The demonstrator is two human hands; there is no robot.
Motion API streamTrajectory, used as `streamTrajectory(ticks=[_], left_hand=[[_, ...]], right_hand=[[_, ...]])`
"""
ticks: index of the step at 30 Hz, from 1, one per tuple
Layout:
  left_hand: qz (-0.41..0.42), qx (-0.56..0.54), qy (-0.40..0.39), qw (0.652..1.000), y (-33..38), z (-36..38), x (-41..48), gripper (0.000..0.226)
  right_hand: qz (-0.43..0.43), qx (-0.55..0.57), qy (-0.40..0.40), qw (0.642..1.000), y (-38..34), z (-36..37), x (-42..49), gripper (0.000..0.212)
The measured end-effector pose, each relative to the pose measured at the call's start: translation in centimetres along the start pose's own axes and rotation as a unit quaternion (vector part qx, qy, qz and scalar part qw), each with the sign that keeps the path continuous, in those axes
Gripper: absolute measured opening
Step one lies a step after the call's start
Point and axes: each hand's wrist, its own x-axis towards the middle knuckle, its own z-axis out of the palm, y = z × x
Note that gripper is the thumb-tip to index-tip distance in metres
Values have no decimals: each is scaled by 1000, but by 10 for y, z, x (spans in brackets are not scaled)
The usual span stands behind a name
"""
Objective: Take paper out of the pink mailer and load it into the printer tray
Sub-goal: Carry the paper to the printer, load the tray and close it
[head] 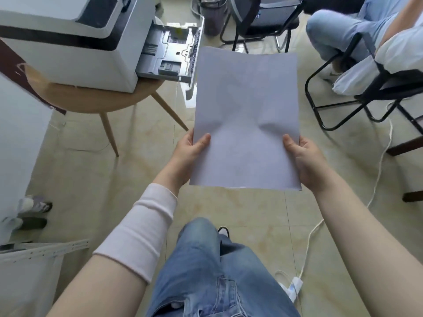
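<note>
A person's left hand [191,149] and right hand [305,157] grip a white sheaf of paper [246,120] by its lower side edges, thumbs pressed on top, above a tiled floor [240,209]. The printer tray [170,53] stands pulled out of the printer [68,42], seemingly holding no paper, just left of the sheets' far edge.

A round wooden table [91,97] on slanted legs stands at ten o'clock on the glossy tiled floor [229,207], bearing the white printer [68,49], while a white cable [377,175] and power strip [293,287] lie at four o'clock.
</note>
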Motion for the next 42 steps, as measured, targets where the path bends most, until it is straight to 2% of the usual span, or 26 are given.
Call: streamTrajectory(ticks=[12, 21, 31, 38, 42], left_hand=[[-2, 12, 18, 1000, 88, 13, 233, 17], [-20, 4, 12, 1000, 132, 50, 376, 23], [-24, -44, 95, 994, 146, 113, 491, 23], [-20, -85, 191, 978, 173, 86, 548, 23], [-11, -90, 217, 972, 191, 64, 570, 20]], right_hand=[[7, -10, 12, 1000, -105, 12, 223, 28], [22, -13, 28, 999, -173, -12, 357, 30], [63, -49, -59, 995, -243, -59, 505, 18], [86, -101, -142, 981, -276, -17, 602, 20], [95, -126, -180, 971, -288, 17, 645, 19]])
